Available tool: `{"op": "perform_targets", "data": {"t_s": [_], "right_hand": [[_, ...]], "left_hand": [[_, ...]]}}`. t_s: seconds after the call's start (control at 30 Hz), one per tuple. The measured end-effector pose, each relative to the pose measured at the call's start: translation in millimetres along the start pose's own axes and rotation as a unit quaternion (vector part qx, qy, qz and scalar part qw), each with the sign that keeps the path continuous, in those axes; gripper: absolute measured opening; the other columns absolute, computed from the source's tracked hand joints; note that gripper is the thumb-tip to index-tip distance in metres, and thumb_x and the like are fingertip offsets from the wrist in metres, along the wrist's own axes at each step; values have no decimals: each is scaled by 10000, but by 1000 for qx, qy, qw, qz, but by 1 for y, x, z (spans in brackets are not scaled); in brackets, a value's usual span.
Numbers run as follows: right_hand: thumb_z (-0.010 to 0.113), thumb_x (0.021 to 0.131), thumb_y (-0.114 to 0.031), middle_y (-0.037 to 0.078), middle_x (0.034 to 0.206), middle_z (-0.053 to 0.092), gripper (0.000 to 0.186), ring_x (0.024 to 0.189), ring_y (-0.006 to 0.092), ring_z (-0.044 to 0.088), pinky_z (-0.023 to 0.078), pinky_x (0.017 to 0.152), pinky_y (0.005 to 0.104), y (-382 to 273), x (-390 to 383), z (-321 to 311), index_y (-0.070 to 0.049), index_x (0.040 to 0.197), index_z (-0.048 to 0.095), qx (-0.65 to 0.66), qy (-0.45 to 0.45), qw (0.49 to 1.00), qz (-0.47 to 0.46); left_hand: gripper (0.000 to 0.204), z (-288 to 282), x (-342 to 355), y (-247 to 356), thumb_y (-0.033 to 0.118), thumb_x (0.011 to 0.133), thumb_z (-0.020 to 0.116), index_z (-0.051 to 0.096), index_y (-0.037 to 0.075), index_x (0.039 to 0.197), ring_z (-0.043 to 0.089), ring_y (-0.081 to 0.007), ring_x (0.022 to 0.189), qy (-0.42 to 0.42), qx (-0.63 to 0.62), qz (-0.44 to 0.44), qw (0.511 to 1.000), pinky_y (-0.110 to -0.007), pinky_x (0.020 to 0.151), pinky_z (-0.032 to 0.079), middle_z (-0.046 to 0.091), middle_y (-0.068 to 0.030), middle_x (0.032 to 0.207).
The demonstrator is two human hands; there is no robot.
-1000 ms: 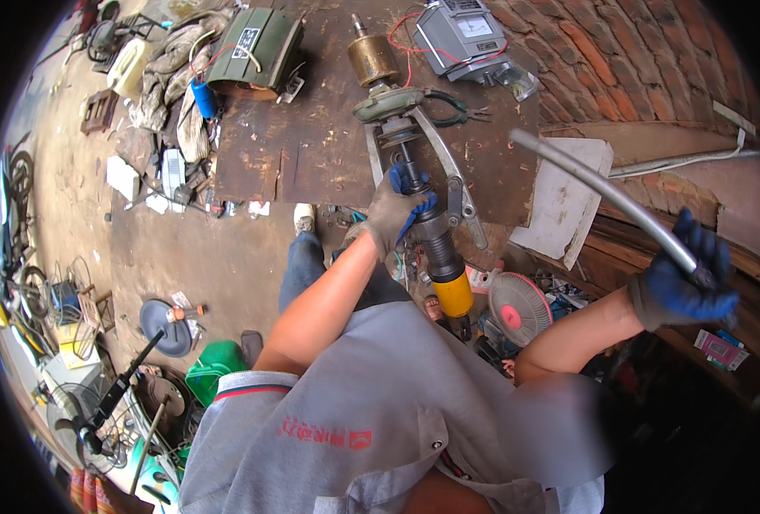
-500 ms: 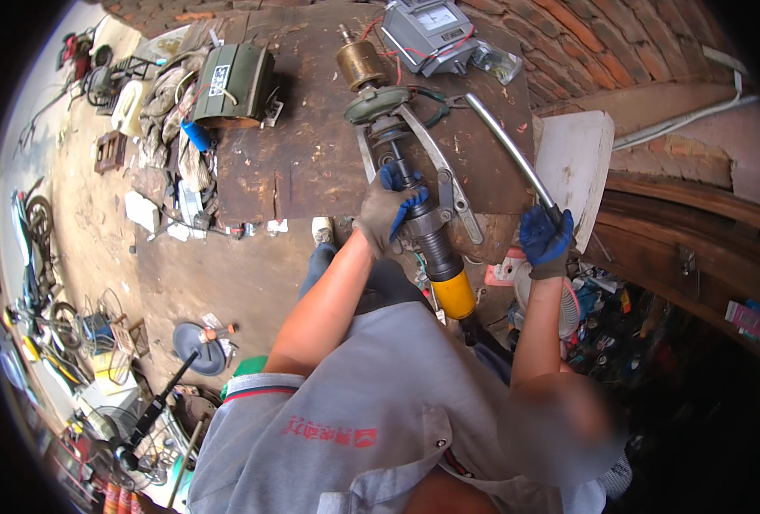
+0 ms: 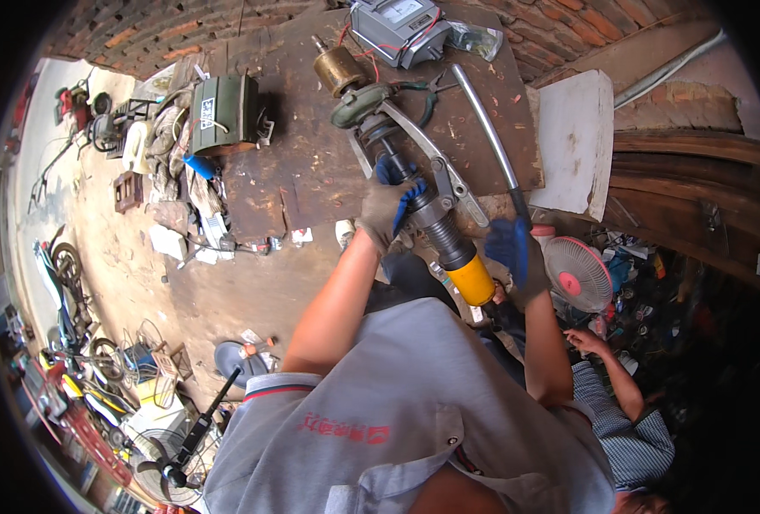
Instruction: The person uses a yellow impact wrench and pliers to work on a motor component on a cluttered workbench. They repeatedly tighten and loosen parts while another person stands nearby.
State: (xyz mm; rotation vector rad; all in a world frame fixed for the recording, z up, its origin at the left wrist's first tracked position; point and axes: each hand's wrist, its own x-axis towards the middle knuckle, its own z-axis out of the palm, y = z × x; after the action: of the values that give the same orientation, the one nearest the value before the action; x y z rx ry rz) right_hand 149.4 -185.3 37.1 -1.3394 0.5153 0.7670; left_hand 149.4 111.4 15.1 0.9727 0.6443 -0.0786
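Note:
My left hand (image 3: 384,201), in a grey-and-blue glove, grips the black shaft of a hydraulic puller (image 3: 439,226) with a yellow cylinder (image 3: 470,280). Its steel jaws (image 3: 427,147) reach around the green housing (image 3: 350,110) of a machine part with a brass cylinder (image 3: 337,69). My right hand (image 3: 518,255), similarly gloved, is low beside the end of a long steel bar (image 3: 482,116), its fingers loosely apart. The bar lies along the right of the workbench (image 3: 264,184). Dark-handled pliers (image 3: 423,98) lie behind the jaws.
A grey meter (image 3: 397,30), green metal case (image 3: 219,111) and blue cylinder (image 3: 200,167) sit on the bench. A white board (image 3: 568,137) stands by its right edge. A pink-centred fan (image 3: 577,272) is below. Another person (image 3: 619,420) is at lower right. Clutter lines the left.
The bar has come down from a raised position onto the bench's right side. My right hand has moved down and left. The other person shows more. My left hand still grips the puller.

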Motion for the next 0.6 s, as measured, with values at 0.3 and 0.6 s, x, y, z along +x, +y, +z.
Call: {"op": "perform_targets", "data": {"t_s": [0.3, 0.6], "right_hand": [[822, 788, -241, 72, 1190, 618, 728, 1050, 146, 583, 478, 917, 311, 6, -39, 48, -10, 1385, 474, -278, -123, 951, -53], [915, 642, -304, 149, 1253, 629, 960, 1134, 248, 623, 491, 963, 391, 8, -35, 76, -22, 1411, 415, -508, -24, 857, -87]], "left_hand": [[342, -32, 2, 12, 52, 910, 683, 573, 15, 1232, 625, -118, 838, 21, 102, 46, 994, -257, 695, 530, 672, -55, 976], [416, -70, 69, 30, 283, 1005, 585, 541, 37, 1338, 623, -193, 1109, -133, -230, -21, 964, -342, 961, 519, 636, -102, 1257]]}}
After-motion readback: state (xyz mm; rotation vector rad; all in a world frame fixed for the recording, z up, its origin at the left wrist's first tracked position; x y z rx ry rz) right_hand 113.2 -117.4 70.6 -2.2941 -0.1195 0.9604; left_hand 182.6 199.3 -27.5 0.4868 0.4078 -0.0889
